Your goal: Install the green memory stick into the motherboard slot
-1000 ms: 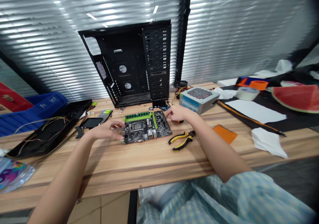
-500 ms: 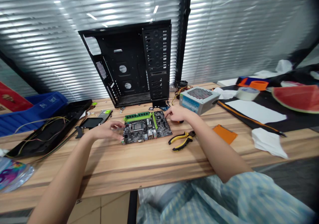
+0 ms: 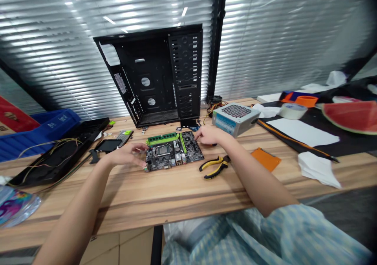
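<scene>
A motherboard (image 3: 169, 163) lies flat on the wooden table, carrying a green memory stick (image 3: 161, 138) along its far side and a processor (image 3: 163, 150) in its socket. My left hand (image 3: 129, 154) grips the board's left edge, thumb at the near corner and fingers curled at the side. At the opposite edge, my right hand (image 3: 208, 134) has its fingers bent against the far right corner; part of its grip is hidden. Yellow-and-black pliers (image 3: 215, 167) rest beside the board, near my right forearm.
Behind the board stands an open black computer case (image 3: 153, 76). A power supply (image 3: 235, 117) is at the right, with an orange plate (image 3: 266, 159) closer to me. On the left are a blue bin (image 3: 44, 125) and a black panel (image 3: 59, 155) with cables.
</scene>
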The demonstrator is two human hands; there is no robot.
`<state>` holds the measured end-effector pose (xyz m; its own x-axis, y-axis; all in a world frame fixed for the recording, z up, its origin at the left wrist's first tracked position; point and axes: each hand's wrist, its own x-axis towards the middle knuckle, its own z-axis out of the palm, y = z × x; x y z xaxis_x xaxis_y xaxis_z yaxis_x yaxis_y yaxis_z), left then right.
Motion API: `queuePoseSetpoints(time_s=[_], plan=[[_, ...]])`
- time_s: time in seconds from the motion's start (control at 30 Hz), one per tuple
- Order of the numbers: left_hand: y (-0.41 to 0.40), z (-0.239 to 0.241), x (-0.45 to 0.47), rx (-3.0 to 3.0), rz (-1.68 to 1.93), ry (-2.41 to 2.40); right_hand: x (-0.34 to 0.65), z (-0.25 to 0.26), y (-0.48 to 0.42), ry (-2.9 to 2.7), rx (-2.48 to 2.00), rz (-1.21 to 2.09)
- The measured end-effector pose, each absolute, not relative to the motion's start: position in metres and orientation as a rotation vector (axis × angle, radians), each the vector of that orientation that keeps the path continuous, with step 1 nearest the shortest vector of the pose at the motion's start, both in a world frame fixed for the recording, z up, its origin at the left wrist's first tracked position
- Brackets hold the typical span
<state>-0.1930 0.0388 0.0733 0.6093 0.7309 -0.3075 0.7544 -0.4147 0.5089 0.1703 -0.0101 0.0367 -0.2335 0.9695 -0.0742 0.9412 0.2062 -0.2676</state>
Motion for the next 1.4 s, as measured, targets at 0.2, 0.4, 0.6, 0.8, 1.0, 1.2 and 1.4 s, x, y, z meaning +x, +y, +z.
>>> queuePoseSetpoints(time_s=[0.2, 0.4, 0.6, 0.8, 1.0, 1.2, 1.4], plan=[[0.039, 0.067, -0.196, 2.141, -0.009, 1.225, 0.170, 0.039, -0.012, -2.344, -1.851, 0.355], [0.039, 0.065, -0.195, 2.179, -0.057, 1.217, 0.170, 0.039, -0.012, -2.370, -1.837, 0.349], [0.043, 0.063, -0.196, 2.275, -0.117, 1.183, 0.171, 0.036, -0.011, -2.353, -1.874, 0.338], [0.043, 0.060, -0.196, 2.228, -0.045, 1.156, 0.170, 0.034, -0.010, -2.343, -1.828, 0.417], [0.042, 0.061, -0.194, 2.164, -0.017, 1.202, 0.168, 0.036, -0.012, -2.308, -1.795, 0.593], [0.042, 0.063, -0.192, 2.144, -0.016, 1.204, 0.173, 0.033, -0.009, -2.335, -1.783, 0.608], [0.043, 0.063, -0.193, 2.199, -0.034, 1.217, 0.173, 0.033, -0.007, -2.373, -1.803, 0.588]])
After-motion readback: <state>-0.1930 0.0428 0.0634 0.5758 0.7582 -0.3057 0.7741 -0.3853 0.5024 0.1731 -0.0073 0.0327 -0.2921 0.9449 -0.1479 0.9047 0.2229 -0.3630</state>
